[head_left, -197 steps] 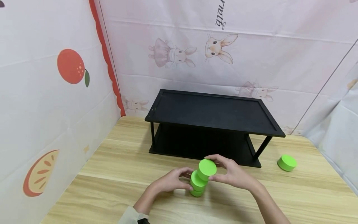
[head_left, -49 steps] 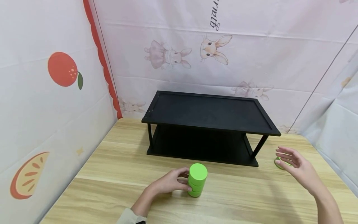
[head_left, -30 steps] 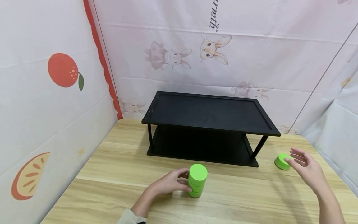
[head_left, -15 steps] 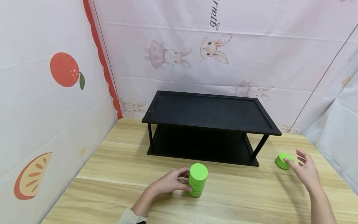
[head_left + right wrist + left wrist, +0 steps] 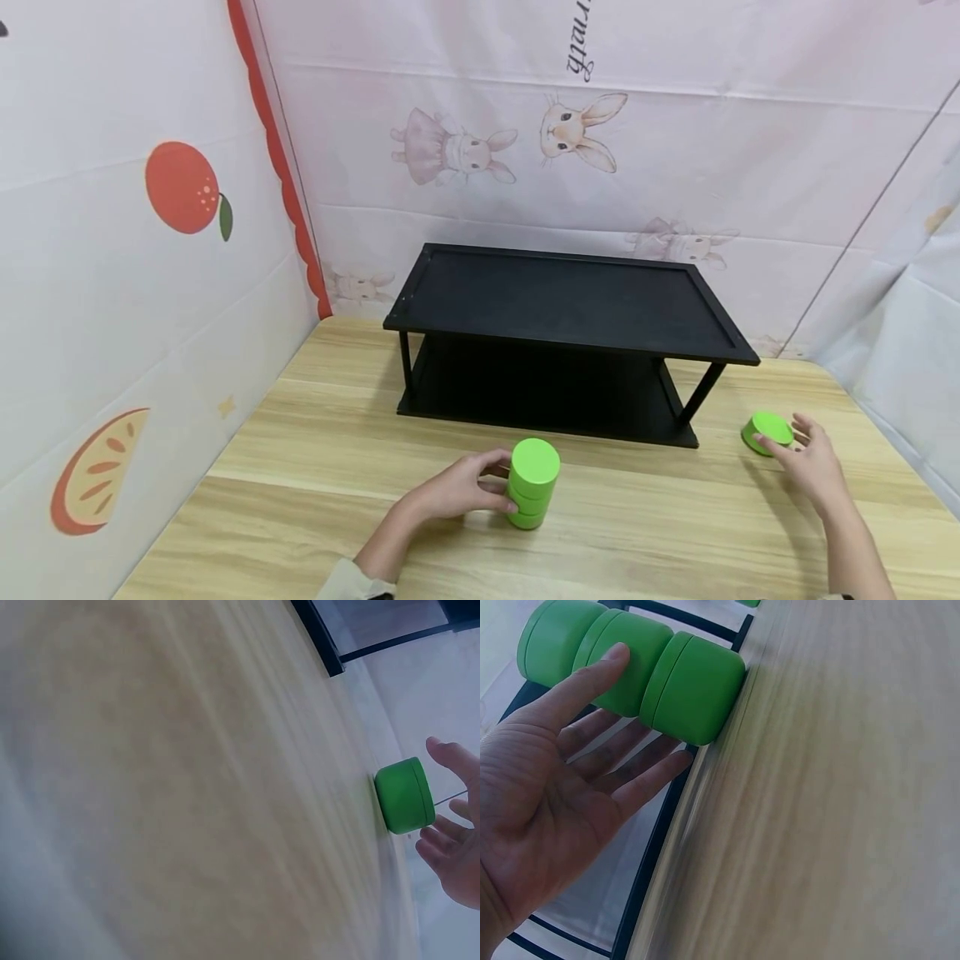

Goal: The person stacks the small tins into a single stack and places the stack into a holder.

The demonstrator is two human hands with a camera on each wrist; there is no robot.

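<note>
In front of the shelf [image 5: 570,296], the left hand [image 5: 461,486] cups three stacked blocks [image 5: 533,483]; right of the shelf, grasping a lone block [image 5: 771,427] seems the step: the empty right hand [image 5: 813,464], fingers parted, should close.

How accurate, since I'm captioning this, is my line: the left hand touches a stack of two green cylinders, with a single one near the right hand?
Not quite: the left hand touches a stack of three green cylinders, not two, as the left wrist view shows; a single cylinder is near the right hand.
</note>
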